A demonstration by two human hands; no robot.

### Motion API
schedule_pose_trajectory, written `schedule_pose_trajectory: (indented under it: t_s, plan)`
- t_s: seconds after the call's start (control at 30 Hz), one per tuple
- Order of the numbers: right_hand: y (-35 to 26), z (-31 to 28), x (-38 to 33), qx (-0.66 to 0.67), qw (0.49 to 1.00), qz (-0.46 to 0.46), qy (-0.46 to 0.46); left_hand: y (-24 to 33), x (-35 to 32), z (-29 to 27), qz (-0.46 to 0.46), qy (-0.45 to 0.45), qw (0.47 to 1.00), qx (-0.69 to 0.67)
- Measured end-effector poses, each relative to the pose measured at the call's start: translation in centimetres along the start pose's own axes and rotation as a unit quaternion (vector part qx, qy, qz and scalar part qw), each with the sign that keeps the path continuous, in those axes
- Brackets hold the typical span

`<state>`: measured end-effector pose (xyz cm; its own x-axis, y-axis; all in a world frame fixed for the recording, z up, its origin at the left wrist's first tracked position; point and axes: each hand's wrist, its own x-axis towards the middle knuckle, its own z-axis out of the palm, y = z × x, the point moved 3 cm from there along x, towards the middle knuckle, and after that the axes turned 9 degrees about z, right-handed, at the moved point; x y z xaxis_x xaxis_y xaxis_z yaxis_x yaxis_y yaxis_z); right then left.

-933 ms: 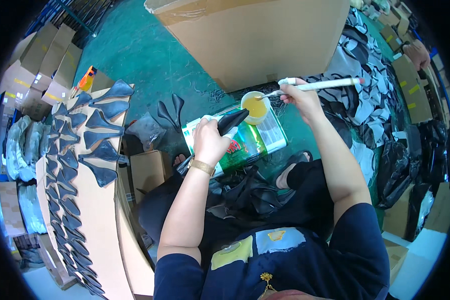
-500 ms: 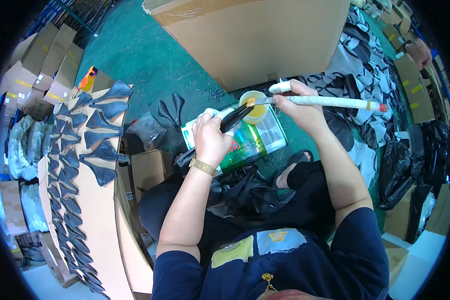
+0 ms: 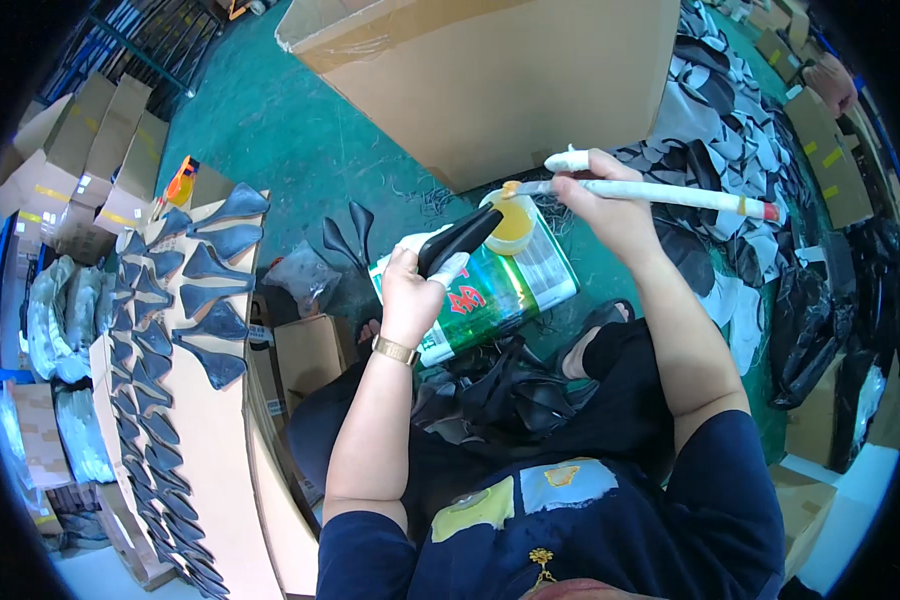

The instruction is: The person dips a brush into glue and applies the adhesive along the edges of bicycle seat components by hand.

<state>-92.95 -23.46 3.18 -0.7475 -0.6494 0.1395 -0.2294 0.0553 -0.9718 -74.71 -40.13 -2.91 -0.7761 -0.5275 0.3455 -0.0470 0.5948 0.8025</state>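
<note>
My left hand (image 3: 408, 295), with white wraps on its fingers, grips a black bicycle saddle-shaped piece (image 3: 457, 243). The narrow end of this piece points up and right, overlapping the left rim of a small cup (image 3: 511, 249) of yellowish liquid. Between the fingers and thumb of my right hand (image 3: 610, 208) is a brush (image 3: 685, 194) with a long white-wrapped handle. Its yellowish tip lies at the cup's far rim, apart from the black piece. The cup stands on a green and silver tin (image 3: 495, 305) in front of me.
Several black saddle-shaped pieces (image 3: 216, 298) lie in rows on a cardboard-coloured board at my left. Two more (image 3: 350, 235) rest on the green floor beside a clear plastic bag (image 3: 302, 280). A large carton (image 3: 500, 90) stands beyond the tin. Grey and black scraps (image 3: 715, 130) are heaped at the right.
The brush tip has come off the black piece and moved up to the cup's far rim. My left hand has turned the piece, showing more of its side. The view has shifted slightly.
</note>
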Motion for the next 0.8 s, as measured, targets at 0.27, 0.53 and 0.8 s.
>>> schedule_pose_trajectory:
  t_s: [0.27, 0.53, 0.8]
  plan:
    - [0.1, -0.6, -0.3, 0.189, 0.980, 0.060, -0.004, -0.6, -0.5, 0.6, -0.142, 0.003, 0.944, -0.297]
    - [-0.4, 0.1, -0.7, 0.128, 0.991, 0.042, 0.003, -0.6, 0.1, -0.1, -0.117, 0.026, 0.954, -0.276]
    - [-2.6, 2.9, -3.6, -0.016, 0.990, -0.128, -0.063, 0.5, 0.3, -1.0, 0.111, 0.074, 0.991, 0.017]
